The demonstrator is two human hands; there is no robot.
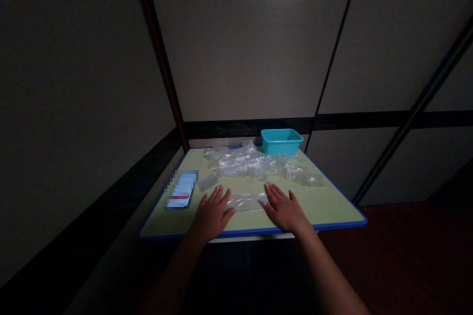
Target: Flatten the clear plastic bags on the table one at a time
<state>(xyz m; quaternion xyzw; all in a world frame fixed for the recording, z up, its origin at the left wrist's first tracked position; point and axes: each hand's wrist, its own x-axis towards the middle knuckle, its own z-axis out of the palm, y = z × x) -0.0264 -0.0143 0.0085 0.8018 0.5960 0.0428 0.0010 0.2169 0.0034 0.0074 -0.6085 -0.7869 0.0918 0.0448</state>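
A clear plastic bag (246, 202) lies flat near the front of the table. My left hand (211, 214) rests palm down at its left end, fingers stretched out. At the bag's right end lies my right hand (283, 209), also flat with its fingers extended and the thumb apart. Neither hand grips anything. Just beyond my left fingertips sits a small flat greyish piece (208, 182), whose kind I cannot make out. Behind both hands spreads a heap of crumpled clear plastic bags (244, 162).
The pale yellow-green table (332, 211) has a raised blue edge. A turquoise plastic basin (282, 145) stands at its back right. On the left lies a phone (183, 189) with a lit, blurred-out screen. Panelled walls (244, 49) rise behind and to the left.
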